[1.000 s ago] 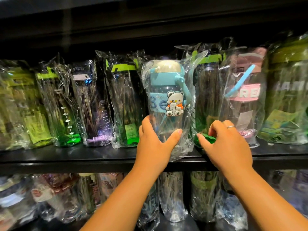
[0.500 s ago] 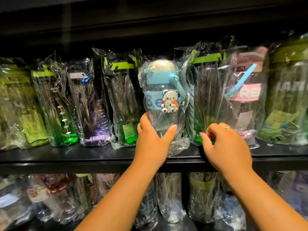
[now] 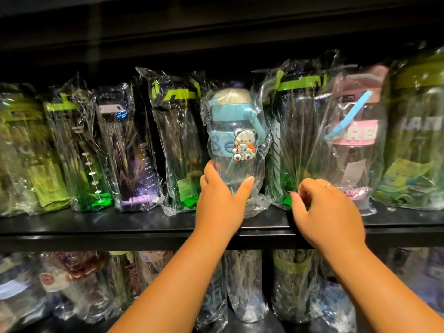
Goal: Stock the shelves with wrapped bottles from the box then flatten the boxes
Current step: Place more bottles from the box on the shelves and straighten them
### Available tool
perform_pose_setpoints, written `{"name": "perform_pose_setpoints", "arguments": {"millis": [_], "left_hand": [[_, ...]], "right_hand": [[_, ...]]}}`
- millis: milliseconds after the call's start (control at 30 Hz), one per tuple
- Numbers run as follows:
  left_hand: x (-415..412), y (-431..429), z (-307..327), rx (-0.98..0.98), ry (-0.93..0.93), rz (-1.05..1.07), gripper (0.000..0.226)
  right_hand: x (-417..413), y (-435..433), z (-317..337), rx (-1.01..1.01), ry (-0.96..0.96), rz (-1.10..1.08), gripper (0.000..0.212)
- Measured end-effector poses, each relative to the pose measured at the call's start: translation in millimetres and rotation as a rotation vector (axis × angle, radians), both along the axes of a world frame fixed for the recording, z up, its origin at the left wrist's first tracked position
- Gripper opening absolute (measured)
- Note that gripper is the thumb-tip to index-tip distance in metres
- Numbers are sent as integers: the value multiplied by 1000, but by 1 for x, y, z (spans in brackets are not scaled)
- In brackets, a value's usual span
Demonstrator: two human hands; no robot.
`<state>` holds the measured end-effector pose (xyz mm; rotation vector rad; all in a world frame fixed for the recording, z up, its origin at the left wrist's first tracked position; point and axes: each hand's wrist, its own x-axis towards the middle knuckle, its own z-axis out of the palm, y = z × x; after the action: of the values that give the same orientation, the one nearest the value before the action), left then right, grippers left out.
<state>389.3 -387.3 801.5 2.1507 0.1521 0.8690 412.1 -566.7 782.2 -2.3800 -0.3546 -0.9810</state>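
While both hands reach to the shelf point(image 3: 144, 227), notes as follows.
Bottle: bear bottle point(image 3: 236, 140), blue lid, in clear wrap, upright near the shelf's front edge, mid-row between two green-capped bottles.
Left hand: left hand point(image 3: 219, 203) cupped round the bottle's lower part, thumb and fingers gripping through the wrap.
Right hand: right hand point(image 3: 326, 212) loosely curled at the foot of the green-capped bottle point(image 3: 298, 140) just beside; grip on it cannot be told.
Key relation: long axis vertical; bottle straight ahead of the left hand, which is nearer.
Judgement: likely a push toward the shelf's back edge.
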Motion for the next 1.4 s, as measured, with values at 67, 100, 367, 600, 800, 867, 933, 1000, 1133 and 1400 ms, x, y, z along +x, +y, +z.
{"name": "perform_pose_setpoints", "arguments": {"millis": [67,100,367,600,800,867,933,1000,1133,1400], "left_hand": [[1,-1,1,3,9,8,91],[3,-1,2,5,17,14,91],[10,-4,5,31,57,63,91],[5,-3,1,36,47,87,94],[-18,-4,1,134,88,146,98],[-33,-2,0,219,73,183,91],[-51,5,-3,351,48,240,80],[-71,15,-7,463,23,285,71],[-117,44,-21,582,1,383,63],[-203,138,-36,554,131,553,70]], "right_hand": [[-1,0,0,-1,1,1,25],[-1,0,0,-2,5,2,25],[-2,1,2,-13,8,5,27],[0,-1,-1,-7,-13,3,27],[-1,-2,-4,37,-67,42,32],[-2,-4,-6,84,-101,92,30],[-5,-3,-9,98,-196,157,23],[-13,3,-13,38,-298,210,24],[-40,35,-20,-52,-311,313,33],[-98,143,-21,-169,-252,477,51]]}}
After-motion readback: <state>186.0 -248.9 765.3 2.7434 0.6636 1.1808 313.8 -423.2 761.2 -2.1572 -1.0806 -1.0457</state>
